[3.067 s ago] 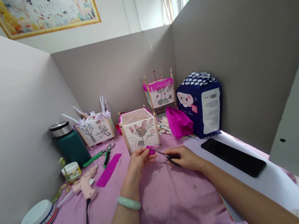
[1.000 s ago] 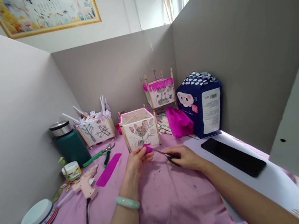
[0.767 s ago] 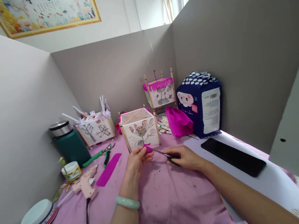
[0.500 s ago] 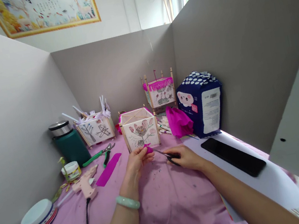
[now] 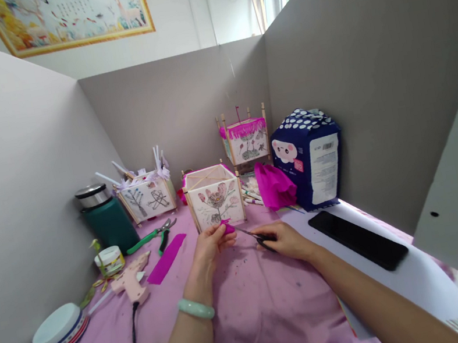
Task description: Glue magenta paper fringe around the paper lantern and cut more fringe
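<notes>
Between its thumb and fingers my left hand [image 5: 213, 244] pinches a small folded piece of magenta crepe paper [image 5: 228, 228]. My right hand [image 5: 283, 239] is closed around the dark handles of a pair of scissors [image 5: 265, 240]. The blades point left and reach the paper's edge; whether they are parted is too small to tell. Just behind my hands stands a square lantern frame [image 5: 216, 200] of wooden sticks, with a flower drawing on its front panel. A flat magenta strip [image 5: 167, 259] lies on the cloth to the left.
On the left are a pink glue gun [image 5: 130, 283], green-handled pliers [image 5: 151, 235], a white tape roll [image 5: 61, 330] and a green flask [image 5: 108, 219]. Two more lanterns, one fringed [image 5: 248, 141], stand behind. Magenta crepe paper [image 5: 275, 186], a blue package [image 5: 310, 160] and a black phone [image 5: 358, 238] are on the right.
Almost nothing differs. Both hands keep their places at the paper, and the scissors have shifted only very slightly; the whole view has moved a touch.
</notes>
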### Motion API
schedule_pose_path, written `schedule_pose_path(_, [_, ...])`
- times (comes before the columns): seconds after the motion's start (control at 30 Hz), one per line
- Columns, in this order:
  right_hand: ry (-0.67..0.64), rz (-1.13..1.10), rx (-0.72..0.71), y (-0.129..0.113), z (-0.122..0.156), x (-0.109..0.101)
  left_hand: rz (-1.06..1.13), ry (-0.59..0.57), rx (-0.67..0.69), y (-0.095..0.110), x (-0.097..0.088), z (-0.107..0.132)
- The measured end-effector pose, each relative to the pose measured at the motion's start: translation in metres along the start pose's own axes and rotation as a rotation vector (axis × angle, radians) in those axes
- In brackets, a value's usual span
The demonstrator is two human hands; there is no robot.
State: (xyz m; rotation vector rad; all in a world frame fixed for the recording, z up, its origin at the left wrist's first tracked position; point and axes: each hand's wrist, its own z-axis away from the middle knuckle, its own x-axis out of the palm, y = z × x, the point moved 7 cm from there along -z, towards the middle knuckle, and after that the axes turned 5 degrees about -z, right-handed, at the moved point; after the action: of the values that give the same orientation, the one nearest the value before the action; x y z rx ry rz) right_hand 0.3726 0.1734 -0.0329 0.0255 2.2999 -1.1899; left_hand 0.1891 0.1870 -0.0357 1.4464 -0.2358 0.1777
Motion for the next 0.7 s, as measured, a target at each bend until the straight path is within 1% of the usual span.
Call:
schedule_pose_path(0.13, [0.014, 0.002, 0.003, 0.0018, 0.0001, -0.0012, 0.016, -0.015, 0.005, -0.0003, -0.0003, -0.0006])
schedule_pose_path(0.3, [0.007, 0.001, 0.001, 0.0003, 0.0002, -0.0007, 0.027, -0.001, 0.003, 0.0010, -0.0008, 0.0004])
schedule_pose_path(0.5, [-0.001, 0.003, 0.001, -0.0026, 0.0005, -0.0003, 0.001, 0.000, 0.011, 0.0030, 0.0030, 0.0030])
schedule_pose_path(0.7, [-0.008, -0.001, -0.005, -0.0031, 0.0004, 0.0004, -0.011, -0.016, 0.003, 0.0000, 0.0050, 0.0018])
